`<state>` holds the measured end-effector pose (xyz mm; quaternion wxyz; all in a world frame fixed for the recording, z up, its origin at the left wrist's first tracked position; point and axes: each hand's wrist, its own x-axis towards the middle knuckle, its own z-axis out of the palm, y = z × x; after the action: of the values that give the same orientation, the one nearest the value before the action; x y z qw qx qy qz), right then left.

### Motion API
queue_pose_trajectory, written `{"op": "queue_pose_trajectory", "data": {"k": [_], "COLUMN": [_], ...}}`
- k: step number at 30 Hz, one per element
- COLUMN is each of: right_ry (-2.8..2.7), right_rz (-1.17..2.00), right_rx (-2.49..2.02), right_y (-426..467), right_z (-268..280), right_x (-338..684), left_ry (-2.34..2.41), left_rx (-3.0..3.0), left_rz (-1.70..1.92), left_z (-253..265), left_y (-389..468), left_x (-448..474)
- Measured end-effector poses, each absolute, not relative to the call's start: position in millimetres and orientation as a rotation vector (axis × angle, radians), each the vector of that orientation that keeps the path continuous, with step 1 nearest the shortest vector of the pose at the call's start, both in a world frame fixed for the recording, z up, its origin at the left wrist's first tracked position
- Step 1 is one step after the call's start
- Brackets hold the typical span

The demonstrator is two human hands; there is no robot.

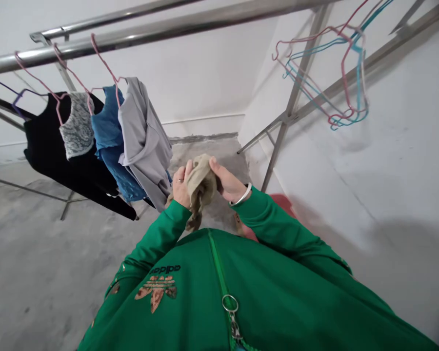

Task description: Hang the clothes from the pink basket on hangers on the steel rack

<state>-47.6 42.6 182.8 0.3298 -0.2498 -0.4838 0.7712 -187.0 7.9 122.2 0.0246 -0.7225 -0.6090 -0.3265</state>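
Note:
A bunched beige garment (pixel 200 180) is held up in front of my green jacket, its lower end hanging down twisted. My left hand (pixel 182 184), with a ring on one finger, grips its left side. On the other side my right hand (pixel 227 180), with a white bangle at the wrist, pinches the cloth between thumb and fingers. What kind of garment it is cannot be made out, as it is crumpled. Closest to my left hand hangs a light grey long-sleeved top (pixel 141 126) on a pink hanger.
A metal rail (pixel 175 30) crosses the top, carrying a blue top (pixel 108 126), a black-and-white patterned top (pixel 77 127) and a black garment (pixel 46 131). Several pink and blue wire hangers (pixel 358 73) hang at right. A red plastic item (pixel 283 202) shows behind my right arm.

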Motion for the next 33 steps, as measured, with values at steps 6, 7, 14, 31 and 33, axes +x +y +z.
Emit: {"op": "queue_pose_trajectory", "data": {"k": [6, 7, 14, 31, 33], "right_ry": [-1.351, -1.389, -1.749, -2.239, -2.248], "right_rz": [2.077, 2.066, 1.966, 0.787, 0.761], "right_rx": [-0.77, -0.773, -0.595, -0.973, -1.089], "right_y": [65, 70, 93, 155, 166], "right_z": [181, 182, 205, 165, 148], "right_x": [-26, -20, 9, 62, 66], "left_ry": [-1.703, -1.642, -2.007, -2.428, -2.462], "left_rx": [-2.302, -2.383, -2.497, -1.494, -1.531], "left_rz": [-0.858, -0.954, -1.763, -2.132, -2.37], "left_z": [141, 148, 155, 165, 168], "left_y": [-30, -34, -24, 19, 22], "left_x": [-183, -188, -206, -195, -178]}}
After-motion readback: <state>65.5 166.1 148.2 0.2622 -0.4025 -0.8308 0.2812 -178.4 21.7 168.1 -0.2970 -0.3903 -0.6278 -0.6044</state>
